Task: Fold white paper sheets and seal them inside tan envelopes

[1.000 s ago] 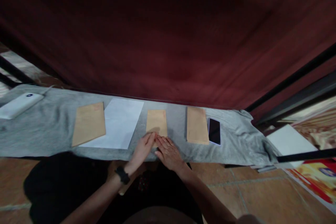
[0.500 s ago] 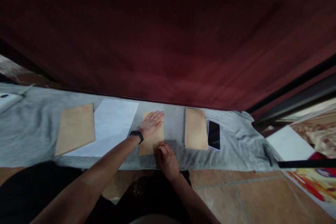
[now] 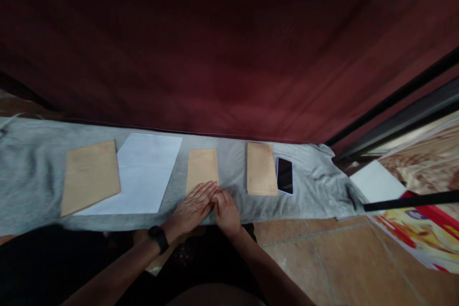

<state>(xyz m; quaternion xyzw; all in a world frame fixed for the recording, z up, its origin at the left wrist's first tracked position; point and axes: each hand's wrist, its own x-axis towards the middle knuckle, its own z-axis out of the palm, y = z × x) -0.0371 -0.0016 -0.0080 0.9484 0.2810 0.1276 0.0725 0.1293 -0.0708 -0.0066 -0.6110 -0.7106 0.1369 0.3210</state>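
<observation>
Lying flat, fingers extended, gripping nothing visible, the left hand [image 3: 193,206] covers the near end of the middle envelope [image 3: 202,166], whose length runs forward on grey cloth [image 3: 232,160]; the right hand [image 3: 226,213] curls just beside, its hold hidden.

Spread on the cloth [image 3: 232,162], left to right: the left envelope [image 3: 91,176] (partly atop 1 paper sheet [image 3: 150,167]), 1 middle envelope [image 3: 201,167], 1 envelope pile [image 3: 261,169], 1 phone [image 3: 285,176] just right of the pile.
</observation>
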